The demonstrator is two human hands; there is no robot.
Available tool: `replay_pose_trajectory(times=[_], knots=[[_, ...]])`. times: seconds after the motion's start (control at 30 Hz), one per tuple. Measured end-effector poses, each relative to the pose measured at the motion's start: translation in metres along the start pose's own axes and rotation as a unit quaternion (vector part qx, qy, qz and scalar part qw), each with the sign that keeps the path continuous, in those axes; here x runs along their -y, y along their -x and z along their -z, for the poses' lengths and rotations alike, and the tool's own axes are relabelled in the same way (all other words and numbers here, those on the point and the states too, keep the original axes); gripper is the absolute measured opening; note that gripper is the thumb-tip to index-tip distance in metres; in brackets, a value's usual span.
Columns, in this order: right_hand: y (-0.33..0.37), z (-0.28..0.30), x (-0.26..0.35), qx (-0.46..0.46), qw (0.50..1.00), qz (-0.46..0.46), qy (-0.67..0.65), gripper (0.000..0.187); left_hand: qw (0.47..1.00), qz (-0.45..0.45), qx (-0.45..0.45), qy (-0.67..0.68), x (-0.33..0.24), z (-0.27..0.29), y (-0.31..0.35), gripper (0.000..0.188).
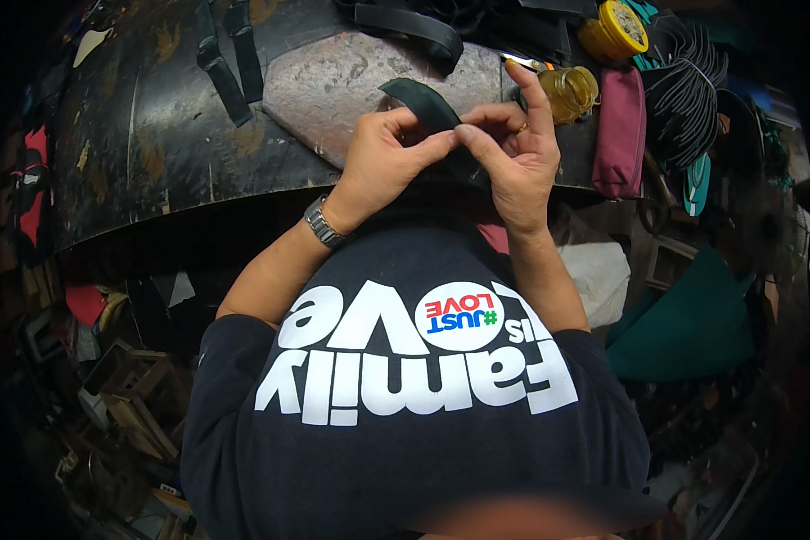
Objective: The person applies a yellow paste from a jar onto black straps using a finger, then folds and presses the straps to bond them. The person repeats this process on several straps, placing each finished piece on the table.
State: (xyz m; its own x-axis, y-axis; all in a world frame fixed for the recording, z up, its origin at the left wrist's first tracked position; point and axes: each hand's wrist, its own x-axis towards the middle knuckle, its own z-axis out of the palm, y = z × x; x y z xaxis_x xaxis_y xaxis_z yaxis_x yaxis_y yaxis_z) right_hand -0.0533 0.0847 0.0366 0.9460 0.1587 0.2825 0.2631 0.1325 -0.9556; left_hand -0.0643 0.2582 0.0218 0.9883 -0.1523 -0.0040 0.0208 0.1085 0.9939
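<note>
While fingers (436,147) pinch it, the black strip (422,103) runs upper left to lower right

The table (153,148) is black and scuffed, with worn brownish patches. Below it on the left sits a wooden box (139,423) amid clutter; below it on the right are a wooden frame (653,261) and green sheet (693,333). Light reaches the table; its surroundings fade into shadow.
</note>
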Motion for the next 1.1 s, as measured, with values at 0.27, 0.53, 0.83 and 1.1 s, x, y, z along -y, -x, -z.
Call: replay_pose_trajectory(times=[0.27, 0.53, 0.83, 1.1], knots=[[-0.003, 0.003, -0.005, -0.017, 0.999, -0.022, -0.030, 0.064, 0.999, 0.009, 0.004, 0.045, 0.002, 0.002, -0.002, 0.015], [0.001, -0.001, -0.004, -0.075, 0.995, -0.019, -0.068, 0.056, 0.989, 0.045, 0.017, 0.136, 0.006, 0.007, -0.004, 0.012], [0.012, 0.001, -0.005, -0.029, 0.989, -0.003, 0.146, 0.017, 0.977, 0.057, 0.009, 0.204, 0.011, 0.007, -0.005, 0.012], [0.011, -0.009, -0.006, -0.032, 0.989, 0.013, 0.143, 0.023, 0.979, 0.046, 0.003, 0.201, 0.009, 0.004, -0.005, 0.014]])
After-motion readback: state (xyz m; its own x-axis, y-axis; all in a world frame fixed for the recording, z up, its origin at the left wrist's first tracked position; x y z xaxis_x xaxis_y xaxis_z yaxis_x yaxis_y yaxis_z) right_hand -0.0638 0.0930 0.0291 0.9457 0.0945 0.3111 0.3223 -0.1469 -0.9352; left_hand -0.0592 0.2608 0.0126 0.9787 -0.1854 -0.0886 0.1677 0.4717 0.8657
